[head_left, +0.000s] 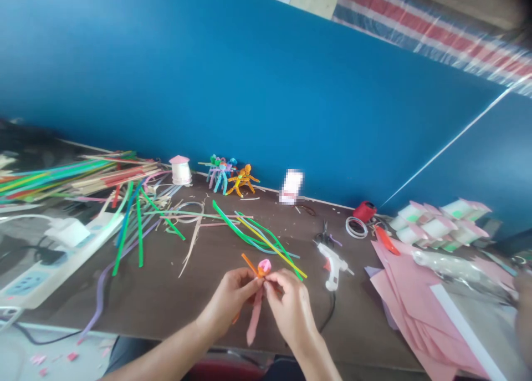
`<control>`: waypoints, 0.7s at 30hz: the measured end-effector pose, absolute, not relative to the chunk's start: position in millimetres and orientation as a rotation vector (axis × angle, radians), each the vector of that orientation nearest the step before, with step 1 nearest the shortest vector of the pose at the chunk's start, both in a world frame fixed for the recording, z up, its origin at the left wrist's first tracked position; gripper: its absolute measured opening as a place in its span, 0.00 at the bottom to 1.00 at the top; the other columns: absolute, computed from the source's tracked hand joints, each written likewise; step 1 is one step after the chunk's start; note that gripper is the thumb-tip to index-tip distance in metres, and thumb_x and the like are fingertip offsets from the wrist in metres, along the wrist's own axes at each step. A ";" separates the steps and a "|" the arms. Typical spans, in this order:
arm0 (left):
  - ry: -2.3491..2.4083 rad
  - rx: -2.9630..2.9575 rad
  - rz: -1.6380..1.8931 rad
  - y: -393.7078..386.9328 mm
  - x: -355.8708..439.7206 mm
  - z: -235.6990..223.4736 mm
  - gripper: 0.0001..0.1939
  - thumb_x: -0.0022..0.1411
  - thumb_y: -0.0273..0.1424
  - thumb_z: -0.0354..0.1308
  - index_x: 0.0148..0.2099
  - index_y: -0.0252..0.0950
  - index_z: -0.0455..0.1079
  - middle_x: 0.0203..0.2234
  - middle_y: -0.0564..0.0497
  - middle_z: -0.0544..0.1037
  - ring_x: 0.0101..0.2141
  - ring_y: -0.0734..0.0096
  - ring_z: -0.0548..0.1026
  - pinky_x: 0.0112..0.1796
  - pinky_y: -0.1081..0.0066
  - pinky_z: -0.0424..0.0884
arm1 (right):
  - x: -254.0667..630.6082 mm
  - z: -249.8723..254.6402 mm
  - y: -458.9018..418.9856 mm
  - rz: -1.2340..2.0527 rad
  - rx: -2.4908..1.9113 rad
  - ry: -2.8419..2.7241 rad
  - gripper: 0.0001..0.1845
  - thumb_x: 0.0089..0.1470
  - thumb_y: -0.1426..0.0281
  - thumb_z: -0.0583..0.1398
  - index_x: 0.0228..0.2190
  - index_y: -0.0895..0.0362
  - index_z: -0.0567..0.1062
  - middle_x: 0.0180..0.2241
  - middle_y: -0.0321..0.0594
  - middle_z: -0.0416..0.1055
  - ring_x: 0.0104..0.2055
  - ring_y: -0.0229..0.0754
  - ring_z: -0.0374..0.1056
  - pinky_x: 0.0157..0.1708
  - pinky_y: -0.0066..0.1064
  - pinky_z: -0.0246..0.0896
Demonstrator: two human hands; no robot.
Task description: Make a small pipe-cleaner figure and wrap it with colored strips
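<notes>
Near the table's front edge, my left hand (238,293) pinches a small pipe cleaner figure (263,268) with a pink and orange looped top. My right hand (291,301) closes thumb and finger on the same figure from the other side. A pink pipe cleaner end (255,318) hangs down between the hands, and an orange end (248,263) sticks up to the left. The fingers hide the figure's middle. Just beyond lie loose green pipe cleaners (236,231) and a yellow one (276,248). To the right rests a white glue gun (331,264).
Finished-looking pipe cleaner figures (243,180) stand by the blue wall. At left are a power strip (54,264), a bundle of coloured strips (75,173) and a small white paper house (180,170). Scissors (325,234), pink sheets (409,298) and white-pink rolls (440,220) occupy the right.
</notes>
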State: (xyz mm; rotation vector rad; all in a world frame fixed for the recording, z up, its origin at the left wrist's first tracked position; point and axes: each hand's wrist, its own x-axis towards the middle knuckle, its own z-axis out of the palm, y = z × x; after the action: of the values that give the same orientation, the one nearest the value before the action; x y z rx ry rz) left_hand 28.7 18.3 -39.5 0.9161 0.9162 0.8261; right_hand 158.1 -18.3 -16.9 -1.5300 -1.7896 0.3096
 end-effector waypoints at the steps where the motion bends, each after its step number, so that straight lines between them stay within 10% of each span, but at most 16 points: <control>1: 0.915 0.918 0.793 18.9 26.8 -37.7 0.16 0.45 0.40 0.62 0.24 0.32 0.66 0.15 0.56 0.68 0.15 0.80 0.63 0.19 0.78 0.60 | 158.5 -16.5 -17.9 0.292 -1.517 -1.807 0.09 0.50 0.78 0.54 0.27 0.55 0.72 0.26 0.37 0.70 0.29 0.39 0.66 0.31 0.27 0.60; 21: 0.709 0.568 0.635 26.9 11.0 -36.1 0.08 0.48 0.30 0.62 0.25 0.31 0.68 0.17 0.54 0.70 0.19 0.80 0.67 0.22 0.81 0.61 | 164.9 3.1 -21.9 -0.187 -1.342 -2.249 0.08 0.54 0.76 0.54 0.35 0.56 0.72 0.28 0.38 0.68 0.33 0.39 0.64 0.35 0.32 0.56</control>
State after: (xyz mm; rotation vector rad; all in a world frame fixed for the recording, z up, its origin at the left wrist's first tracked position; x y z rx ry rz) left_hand 11.0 26.9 -36.1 0.5682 0.7093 0.6352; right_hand 164.9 -21.9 3.1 -1.3415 -2.2486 -0.1874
